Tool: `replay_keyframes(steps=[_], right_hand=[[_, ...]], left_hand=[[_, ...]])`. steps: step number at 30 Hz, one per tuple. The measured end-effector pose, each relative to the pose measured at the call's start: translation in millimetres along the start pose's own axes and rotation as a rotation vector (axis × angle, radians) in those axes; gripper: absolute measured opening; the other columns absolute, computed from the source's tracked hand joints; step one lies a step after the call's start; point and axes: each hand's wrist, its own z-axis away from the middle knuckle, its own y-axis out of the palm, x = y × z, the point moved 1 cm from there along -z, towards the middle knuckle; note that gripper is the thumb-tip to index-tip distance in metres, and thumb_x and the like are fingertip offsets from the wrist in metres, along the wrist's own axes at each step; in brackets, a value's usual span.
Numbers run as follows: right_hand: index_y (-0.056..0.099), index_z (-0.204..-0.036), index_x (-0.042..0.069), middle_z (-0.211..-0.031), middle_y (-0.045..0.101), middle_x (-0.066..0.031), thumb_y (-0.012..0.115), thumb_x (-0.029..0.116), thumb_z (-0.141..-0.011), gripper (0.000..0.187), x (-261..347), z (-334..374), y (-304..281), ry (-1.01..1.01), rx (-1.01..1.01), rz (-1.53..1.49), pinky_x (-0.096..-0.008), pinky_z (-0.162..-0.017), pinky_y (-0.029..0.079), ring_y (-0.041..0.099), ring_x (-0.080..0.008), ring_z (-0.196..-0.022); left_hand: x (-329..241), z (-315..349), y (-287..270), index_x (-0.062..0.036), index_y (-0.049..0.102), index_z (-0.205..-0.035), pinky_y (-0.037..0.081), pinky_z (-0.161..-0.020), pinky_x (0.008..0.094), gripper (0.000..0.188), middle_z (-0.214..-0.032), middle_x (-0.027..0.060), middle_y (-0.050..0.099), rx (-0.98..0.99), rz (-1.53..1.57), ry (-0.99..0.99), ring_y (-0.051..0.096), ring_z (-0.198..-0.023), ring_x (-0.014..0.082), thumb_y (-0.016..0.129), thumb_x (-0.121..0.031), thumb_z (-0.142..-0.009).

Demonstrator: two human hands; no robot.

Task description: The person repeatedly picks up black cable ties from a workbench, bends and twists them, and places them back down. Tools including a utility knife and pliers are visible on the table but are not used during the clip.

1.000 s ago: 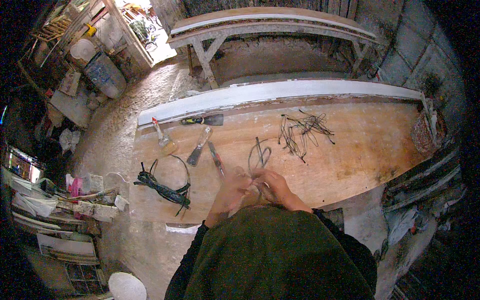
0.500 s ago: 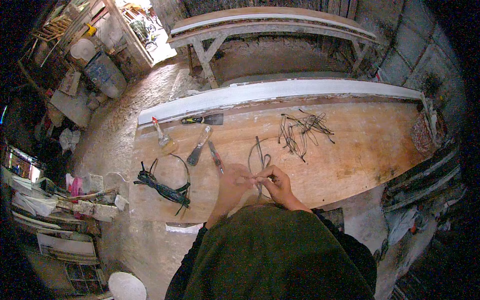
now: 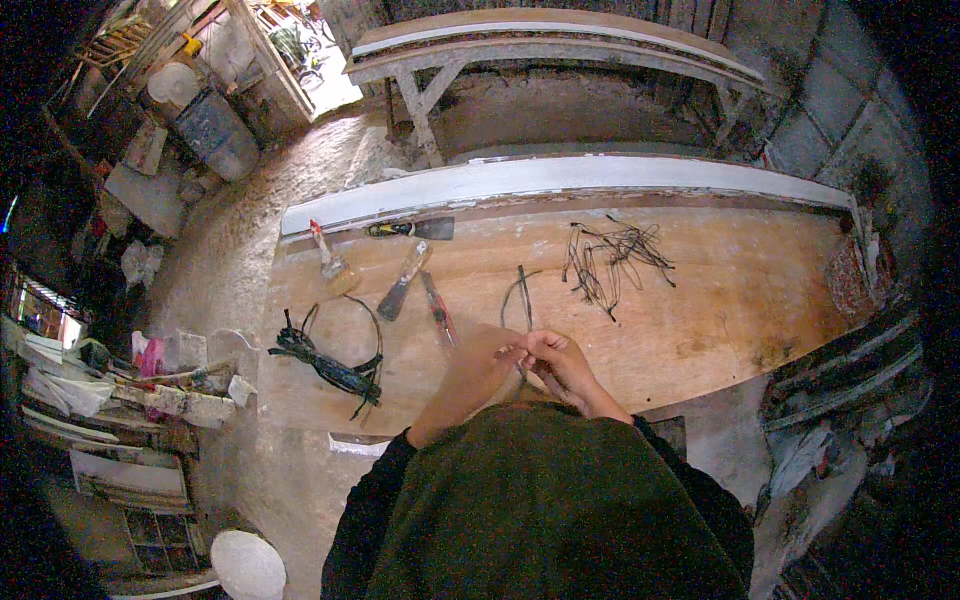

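At six o'clock I see remotely a broad olive-green garment [image 3: 535,510], rounded on its top; black sleeves [image 3: 362,500] at seven and four o'clock leave left hand [image 3: 490,360] and right hand [image 3: 562,367] bare.

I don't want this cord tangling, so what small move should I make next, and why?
I'd perhaps steady the cord with your right hand and gently draw it with your left hand: both meet at its near part, while its far length extends out over the board. Your left hand is blurred, so its grip is unclear.
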Motion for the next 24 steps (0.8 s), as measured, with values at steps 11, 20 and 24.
replay_keyframes(steps=[11, 20, 24], right_hand=[[0.056, -0.087, 0.001, -0.079, 0.058, -0.0043, 0.057, 0.009, -0.077, 0.013, 12, 7, 10, -0.137, -0.047, 0.051, -0.022, -0.066, 0.043, 0.053, -0.0101, -0.07], [0.052, -0.086, 0.003, -0.078, 0.055, -0.0031, 0.055, 0.01, -0.078, 0.011, -2, -3, 11, -0.324, -0.07, 0.159, -0.0236, -0.069, 0.043, 0.052, -0.0106, -0.072], [0.048, -0.087, 0.004, -0.079, 0.054, -0.002, 0.053, 0.01, -0.079, 0.011, -2, -3, 13, -0.267, -0.031, 0.112, -0.0236, -0.069, 0.042, 0.051, -0.0098, -0.073]], left_hand=[[-6, 0, 6, -0.0025, 0.056, -0.086, 0.051, -0.06, 0.026, 0.012, -0.083, 0.0088, 0.057, -0.053, 0.068, -0.053, 0.057, -0.076, 0.0179, 0.057, -0.005, -0.075], [1, 10, 29, -0.0013, 0.05, -0.088, 0.051, -0.062, 0.0273, 0.017, -0.09, 0.0101, 0.051, -0.327, 0.186, -0.083, 0.056, -0.079, 0.0189, 0.059, -0.004, -0.073], [5, 11, 31, -0.0003, 0.05, -0.089, 0.051, -0.062, 0.0281, 0.018, -0.09, 0.0106, 0.049, -0.335, 0.227, -0.151, 0.055, -0.079, 0.0188, 0.058, -0.004, -0.073]])
